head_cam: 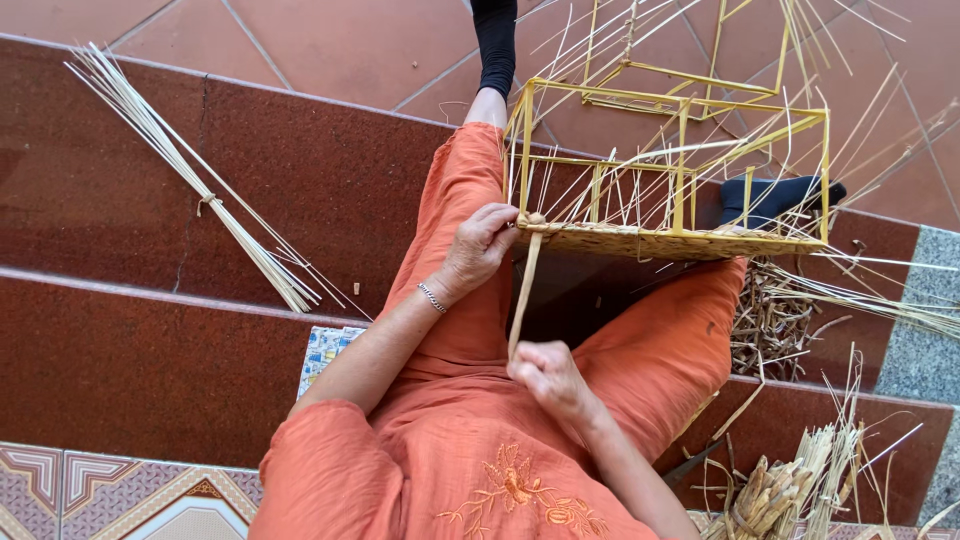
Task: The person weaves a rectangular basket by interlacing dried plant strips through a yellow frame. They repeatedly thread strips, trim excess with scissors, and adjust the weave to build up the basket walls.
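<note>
Basket frame (672, 160) of yellow canes rests across orange-clad knees, woven band along near edge. Left hand (482, 243) fingers pinch weave at frame corner; right hand (546, 375) fingers closed round flat strand (523, 296) pulled taut toward lap. Reed bundle (205, 185) lies on step, well apart.

dark red stone steps (150, 190) under terracotta floor tiles (330, 40) in daylight.

The right hand (545, 375) hides the flat strip's (524, 295) lower end.
</note>
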